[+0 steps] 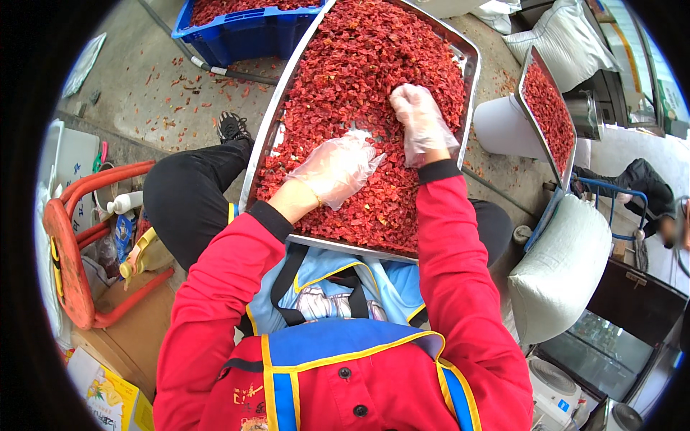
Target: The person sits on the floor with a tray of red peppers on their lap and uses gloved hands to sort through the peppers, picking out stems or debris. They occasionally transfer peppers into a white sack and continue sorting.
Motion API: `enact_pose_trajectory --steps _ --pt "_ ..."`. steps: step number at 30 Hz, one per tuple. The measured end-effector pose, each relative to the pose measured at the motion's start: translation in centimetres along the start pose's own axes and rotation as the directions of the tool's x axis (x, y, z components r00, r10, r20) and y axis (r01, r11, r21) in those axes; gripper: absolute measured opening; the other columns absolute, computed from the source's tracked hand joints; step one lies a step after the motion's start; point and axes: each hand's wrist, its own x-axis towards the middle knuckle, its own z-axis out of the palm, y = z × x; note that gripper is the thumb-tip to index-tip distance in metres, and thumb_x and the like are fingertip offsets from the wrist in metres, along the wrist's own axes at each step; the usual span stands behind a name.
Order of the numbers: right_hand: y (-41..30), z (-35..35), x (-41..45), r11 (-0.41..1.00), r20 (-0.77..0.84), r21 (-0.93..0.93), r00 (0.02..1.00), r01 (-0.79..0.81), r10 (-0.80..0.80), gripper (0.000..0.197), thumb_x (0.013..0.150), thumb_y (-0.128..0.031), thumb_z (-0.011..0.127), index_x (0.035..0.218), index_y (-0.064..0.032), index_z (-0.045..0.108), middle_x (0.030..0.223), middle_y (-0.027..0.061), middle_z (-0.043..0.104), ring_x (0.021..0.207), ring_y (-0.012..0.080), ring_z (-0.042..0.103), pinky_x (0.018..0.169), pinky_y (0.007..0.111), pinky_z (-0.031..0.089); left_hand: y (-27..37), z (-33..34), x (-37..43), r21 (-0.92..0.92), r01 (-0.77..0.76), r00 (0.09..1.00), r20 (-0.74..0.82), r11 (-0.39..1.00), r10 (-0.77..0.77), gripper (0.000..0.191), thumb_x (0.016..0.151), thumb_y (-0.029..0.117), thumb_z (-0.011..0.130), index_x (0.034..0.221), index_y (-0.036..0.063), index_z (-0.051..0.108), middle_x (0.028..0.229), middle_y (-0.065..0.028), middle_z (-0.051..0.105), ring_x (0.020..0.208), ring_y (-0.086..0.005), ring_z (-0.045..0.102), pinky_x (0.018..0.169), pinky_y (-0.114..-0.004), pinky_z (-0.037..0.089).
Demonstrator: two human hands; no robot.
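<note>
A large metal tray point(468, 51) with a raised rim rests in front of me, its near end close to my lap. Crushed red dried chili peppers point(372, 59) fill it, heaped thickest at the far end; bare metal shows near the middle and left side. My left hand point(339, 167), in a clear plastic glove, is low over the chili at the tray's middle, thumb and fingers bent. Also gloved, my right hand point(419, 119) touches the heap farther out on the right, fingers curled in. Whether either hand holds any pieces is hidden.
A blue plastic crate point(245, 35) of chili stands beyond the tray. Another chili tray point(547, 116) leans by a white bucket point(506, 126) at right. White woven sacks point(560, 269) lie nearby. An orange stool point(81, 269) is at left; a hose point(178, 40) crosses the floor.
</note>
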Motion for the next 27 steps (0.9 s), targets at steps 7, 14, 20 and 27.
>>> enact_pose_trajectory --steps 7,14,20,27 --pt "-0.1 -1.8 -2.6 0.662 0.134 0.698 0.958 -0.272 0.253 0.01 0.098 -0.014 0.058 0.088 -0.012 0.061 0.091 0.0038 0.071 0.067 0.007 0.046 0.064 0.022 0.038 -0.8 1.1 -0.1 0.009 -0.015 0.998 0.056 1.0 0.015 0.029 0.097 0.014 0.057 0.12 0.0015 0.069 0.122 -0.0196 0.072 0.12 -0.0356 0.067 0.108 -0.044 0.053" --pt "-0.6 -2.2 -3.4 0.597 0.122 0.76 0.958 -0.257 0.258 0.005 0.096 -0.008 0.057 0.093 -0.01 0.06 0.096 0.0091 0.072 0.067 0.0081 0.05 0.063 0.022 0.04 -0.7 1.3 -0.1 0.022 0.022 0.998 0.066 1.0 -0.024 0.037 0.096 0.011 0.059 0.131 0.0006 0.065 0.128 -0.0217 0.07 0.124 -0.0391 0.066 0.112 -0.045 0.052" --pt "-1.2 -3.2 -4.3 0.661 0.121 0.706 0.963 -0.255 0.242 0.003 0.098 -0.01 0.063 0.096 -0.0087 0.064 0.095 0.0065 0.073 0.068 0.0056 0.052 0.064 0.021 0.041 -0.2 0.1 0.0 -0.036 -0.011 1.0 0.021 0.999 0.011 0.035 0.102 0.014 0.056 0.132 -0.0006 0.064 0.13 -0.0227 0.069 0.125 -0.0397 0.065 0.111 -0.045 0.052" --pt "-0.7 -3.7 -4.9 0.732 0.109 0.637 0.969 -0.24 0.223 0.011 0.098 -0.009 0.068 0.109 -0.0055 0.067 0.1 0.0074 0.076 0.081 0.0096 0.067 0.074 0.024 0.052 0.0 -0.1 0.2 -0.055 0.054 0.994 0.095 0.997 -0.049 0.032 0.102 0.015 0.056 0.128 -0.0005 0.065 0.127 -0.0225 0.069 0.122 -0.0399 0.065 0.11 -0.046 0.052"
